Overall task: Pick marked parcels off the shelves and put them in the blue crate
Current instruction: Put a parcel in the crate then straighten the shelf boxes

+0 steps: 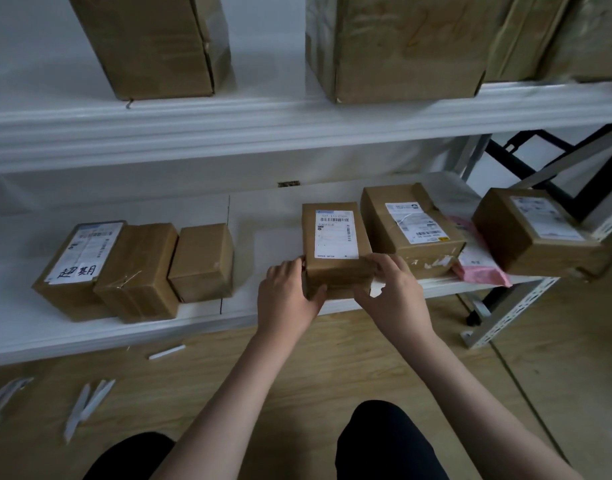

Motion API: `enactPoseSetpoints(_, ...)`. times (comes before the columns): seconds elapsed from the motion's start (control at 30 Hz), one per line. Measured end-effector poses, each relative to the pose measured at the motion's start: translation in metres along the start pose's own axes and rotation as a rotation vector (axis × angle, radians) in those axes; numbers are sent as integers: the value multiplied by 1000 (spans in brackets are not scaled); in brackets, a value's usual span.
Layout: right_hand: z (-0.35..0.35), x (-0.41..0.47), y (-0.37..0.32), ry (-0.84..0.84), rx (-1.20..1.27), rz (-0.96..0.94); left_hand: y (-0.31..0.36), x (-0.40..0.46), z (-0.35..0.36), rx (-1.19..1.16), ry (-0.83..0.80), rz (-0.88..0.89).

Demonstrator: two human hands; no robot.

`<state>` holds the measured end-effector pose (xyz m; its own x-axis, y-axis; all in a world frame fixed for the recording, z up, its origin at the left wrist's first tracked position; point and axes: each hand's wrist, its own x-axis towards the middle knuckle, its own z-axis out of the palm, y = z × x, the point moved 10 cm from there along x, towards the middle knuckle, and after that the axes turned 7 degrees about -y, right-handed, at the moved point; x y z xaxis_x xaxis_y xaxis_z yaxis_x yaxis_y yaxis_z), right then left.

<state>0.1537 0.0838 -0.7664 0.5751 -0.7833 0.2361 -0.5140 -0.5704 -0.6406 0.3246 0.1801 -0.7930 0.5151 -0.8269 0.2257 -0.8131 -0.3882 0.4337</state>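
Parcel (336, 244) at lower shelf (269, 306) front edge, left hand (286, 292) and right hand (392, 292) gripping near corners. Stiff cardboard, looks light-ish; side grip seems fine. Crate not visible.

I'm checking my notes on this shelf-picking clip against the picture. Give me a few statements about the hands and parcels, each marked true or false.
1. Both hands grip the same parcel. True: the left hand and right hand hold its near end.
2. That parcel has no label. False: a white barcode label is on top.
3. The parcel with handwritten characters lies at the left of the lower shelf. True.
4. A pink mailer bag lies on the floor. False: it lies on the lower shelf.
5. The upper shelf is bare. False: big boxes stand there.
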Motion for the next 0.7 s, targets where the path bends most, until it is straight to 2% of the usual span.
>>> enactPoseSetpoints(0.23, -3, -18, -19, 32, -56, -11, -2, -14, -4, 23, -35, -16)
enactPoseSetpoints(0.33, 26, -20, -48, -46, -45, -89, -29, -38, -33, 8, 2, -84)
enactPoseSetpoints(0.53, 95, -20, -109, -222, -30, -201, -109, -81, -110, 46, 62, -346)
enactPoseSetpoints(0.7, 140, -16, -137, -323, -75, -199, -156, -87, -117, 76, -48, -459)
